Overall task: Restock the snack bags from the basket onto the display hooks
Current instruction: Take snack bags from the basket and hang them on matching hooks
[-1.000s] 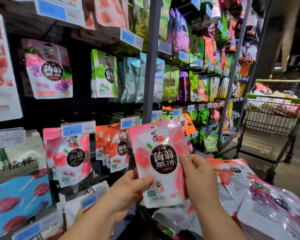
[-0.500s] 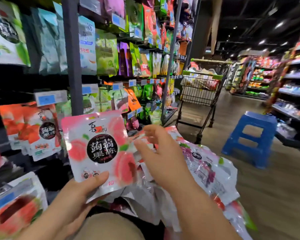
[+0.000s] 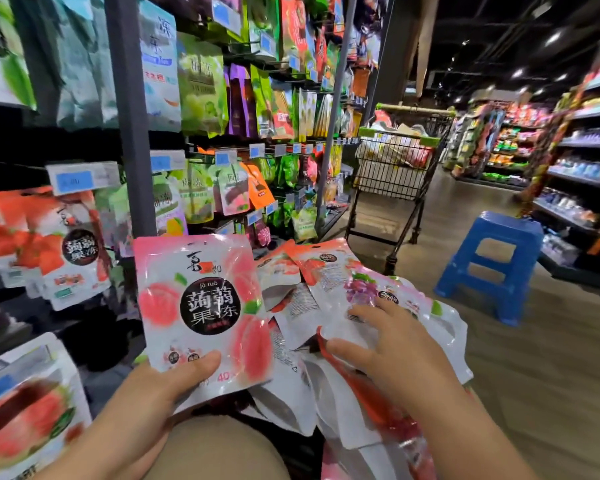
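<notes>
Thumb and fingers of our left hand [image 3: 153, 400] pinch the peach snack bag [image 3: 201, 306] upright by its bottom edge. Just beside it, our right hand [image 3: 392, 355] rests, fingers spread, on the loose bag pile [image 3: 302, 306]. Farther off are hung display bags [image 3: 201, 77], a cart [image 3: 392, 168], a blue stool [image 3: 492, 258].

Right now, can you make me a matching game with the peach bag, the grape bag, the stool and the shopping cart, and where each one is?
Things
1. peach bag
2. grape bag
3. stool
4. shopping cart

Places
A. blue, standing on the aisle floor at the right
B. on the pile of bags, under the right hand's fingertips
C. held up by its bottom edge in the left hand
D. beside the far end of the display rack, full of goods

Pairs: 1-C, 2-B, 3-A, 4-D
</notes>
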The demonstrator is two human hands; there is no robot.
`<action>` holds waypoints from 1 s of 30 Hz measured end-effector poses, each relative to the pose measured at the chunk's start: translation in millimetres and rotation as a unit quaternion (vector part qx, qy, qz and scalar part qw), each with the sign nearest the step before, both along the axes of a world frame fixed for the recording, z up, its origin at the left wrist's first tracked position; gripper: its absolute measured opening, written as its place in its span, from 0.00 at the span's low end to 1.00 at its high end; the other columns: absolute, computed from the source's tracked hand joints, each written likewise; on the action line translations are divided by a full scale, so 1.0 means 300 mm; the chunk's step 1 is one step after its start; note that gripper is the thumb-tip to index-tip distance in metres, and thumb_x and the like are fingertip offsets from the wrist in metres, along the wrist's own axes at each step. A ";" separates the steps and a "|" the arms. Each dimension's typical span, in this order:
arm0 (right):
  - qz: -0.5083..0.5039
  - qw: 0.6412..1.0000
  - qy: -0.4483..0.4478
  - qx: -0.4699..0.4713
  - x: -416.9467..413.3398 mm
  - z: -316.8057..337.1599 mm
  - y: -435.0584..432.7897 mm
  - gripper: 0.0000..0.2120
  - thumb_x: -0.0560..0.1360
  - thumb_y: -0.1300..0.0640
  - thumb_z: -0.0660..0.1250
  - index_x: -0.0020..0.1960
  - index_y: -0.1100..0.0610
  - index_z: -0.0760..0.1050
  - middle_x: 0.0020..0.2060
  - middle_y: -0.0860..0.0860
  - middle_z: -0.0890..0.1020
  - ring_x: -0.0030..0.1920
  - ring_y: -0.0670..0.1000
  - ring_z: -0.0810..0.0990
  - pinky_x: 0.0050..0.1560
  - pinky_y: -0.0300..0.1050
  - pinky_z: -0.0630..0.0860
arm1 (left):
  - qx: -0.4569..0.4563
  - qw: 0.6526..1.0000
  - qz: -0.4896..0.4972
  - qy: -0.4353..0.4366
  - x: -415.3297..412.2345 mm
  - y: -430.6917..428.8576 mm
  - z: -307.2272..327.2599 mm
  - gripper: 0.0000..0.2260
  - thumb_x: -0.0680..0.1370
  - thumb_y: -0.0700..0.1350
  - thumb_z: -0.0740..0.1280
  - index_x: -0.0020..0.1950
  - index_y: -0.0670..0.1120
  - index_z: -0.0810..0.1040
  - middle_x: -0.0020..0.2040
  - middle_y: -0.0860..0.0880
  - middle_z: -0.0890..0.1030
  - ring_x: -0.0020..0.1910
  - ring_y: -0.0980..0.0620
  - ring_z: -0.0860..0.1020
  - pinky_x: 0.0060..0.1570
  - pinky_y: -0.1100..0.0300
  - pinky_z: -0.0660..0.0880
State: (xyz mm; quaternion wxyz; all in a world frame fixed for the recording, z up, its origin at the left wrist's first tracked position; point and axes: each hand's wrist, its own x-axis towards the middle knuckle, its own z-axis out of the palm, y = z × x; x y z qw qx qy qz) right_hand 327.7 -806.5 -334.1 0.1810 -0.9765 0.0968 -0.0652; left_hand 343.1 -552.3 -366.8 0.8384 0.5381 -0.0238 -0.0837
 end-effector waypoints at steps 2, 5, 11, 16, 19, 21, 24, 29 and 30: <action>0.001 1.000 -0.008 -0.019 0.004 -0.011 0.008 0.33 0.71 0.28 0.63 0.72 0.37 0.66 0.77 0.43 0.61 0.76 0.50 0.59 0.71 0.52 0.64 | -0.002 1.000 -0.002 0.009 -0.001 0.010 -0.009 0.49 0.35 0.55 0.85 0.56 0.45 0.81 0.50 0.47 0.86 0.47 0.52 0.85 0.49 0.58 0.77; 0.021 0.999 -0.004 -0.046 0.010 -0.015 0.015 0.28 0.76 0.32 0.60 0.74 0.37 0.64 0.78 0.42 0.58 0.77 0.48 0.55 0.72 0.49 0.60 | -0.009 1.000 -0.012 0.022 -0.003 0.012 -0.002 0.48 0.40 0.53 0.86 0.59 0.44 0.81 0.53 0.45 0.86 0.50 0.49 0.85 0.60 0.50 0.74; 0.048 0.994 -0.032 -0.088 0.029 -0.046 -0.002 0.29 0.76 0.34 0.61 0.75 0.40 0.65 0.76 0.43 0.61 0.76 0.48 0.57 0.71 0.44 0.59 | -0.017 0.999 -0.027 0.040 0.000 0.017 -0.026 0.48 0.37 0.53 0.86 0.56 0.45 0.82 0.54 0.44 0.85 0.52 0.47 0.84 0.65 0.44 0.71; 0.057 0.985 -0.162 0.021 0.062 -0.082 -0.040 0.15 0.82 0.50 0.61 0.66 0.43 0.77 0.65 0.37 0.75 0.65 0.39 0.70 0.59 0.25 0.61 | -0.025 0.998 -0.042 0.031 0.001 0.018 -0.029 0.48 0.41 0.52 0.87 0.61 0.46 0.81 0.57 0.43 0.84 0.56 0.42 0.83 0.67 0.43 0.69; 0.019 0.939 -0.297 0.171 0.049 -0.068 -0.040 0.11 0.82 0.50 0.59 0.56 0.38 0.78 0.51 0.33 0.78 0.49 0.29 0.74 0.47 0.17 0.62 | -0.006 0.999 -0.034 0.028 0.014 0.022 -0.040 0.50 0.41 0.54 0.86 0.63 0.47 0.80 0.58 0.45 0.84 0.57 0.44 0.82 0.68 0.43 0.69; -0.007 0.892 -0.362 0.271 0.044 -0.049 -0.035 0.11 0.82 0.51 0.58 0.53 0.37 0.76 0.47 0.32 0.78 0.48 0.26 0.74 0.45 0.19 0.65 | 0.002 0.999 -0.036 0.022 0.017 0.019 -0.039 0.51 0.39 0.54 0.86 0.62 0.47 0.80 0.57 0.45 0.84 0.56 0.45 0.83 0.63 0.45 0.72; -0.068 0.838 -0.393 0.373 0.049 -0.041 -0.040 0.15 0.83 0.47 0.55 0.59 0.49 0.79 0.46 0.38 0.78 0.48 0.35 0.76 0.46 0.30 0.71 | 0.004 0.999 -0.043 0.008 0.017 0.016 -0.036 0.50 0.40 0.54 0.86 0.62 0.47 0.80 0.56 0.45 0.85 0.54 0.46 0.84 0.54 0.50 0.74; -0.086 0.816 -0.389 0.420 0.048 -0.061 -0.048 0.15 0.83 0.47 0.55 0.60 0.48 0.78 0.50 0.40 0.81 0.51 0.34 0.78 0.49 0.29 0.71 | 0.015 1.000 -0.021 0.010 0.027 0.007 -0.041 0.27 0.58 0.41 0.82 0.56 0.47 0.81 0.51 0.45 0.86 0.52 0.45 0.84 0.49 0.54 0.74; -0.065 0.828 -0.385 0.402 0.048 -0.073 -0.052 0.13 0.83 0.48 0.56 0.59 0.47 0.78 0.50 0.39 0.81 0.50 0.32 0.78 0.47 0.26 0.71 | 0.017 1.000 -0.022 0.013 0.028 0.004 -0.040 0.24 0.60 0.39 0.77 0.55 0.46 0.81 0.49 0.45 0.86 0.50 0.46 0.85 0.48 0.55 0.73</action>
